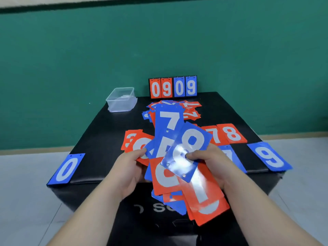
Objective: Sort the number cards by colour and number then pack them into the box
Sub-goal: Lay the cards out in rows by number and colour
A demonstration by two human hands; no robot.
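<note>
Both hands are busy with cards. The left hand grips the left edge of a messy bunch of cards, red and blue mixed. I think it holds them fanned out so the numbers show. The right hand pinches one shiny blue card on top of the bunch, thumb pressing down on it. Light glares off this card, so I cannot tell its number for sure. A blue 7 sticks up from the bunch, just past the hands.

A blue 0 lies far to the left of the left hand. A blue 9 lies far to the right of the right hand. They look like the two ends of a row, with room left between them for the other blue numbers. A red 7 and a red 8 lie side by side just beyond the right hand.

More loose cards sit in a pile farther ahead on the black tabletop. The clear box waits well ahead of the left hand, with no cards in it yet. A small score stand at the far edge shows 0909.

Sorting has only just begun, I think.
</note>
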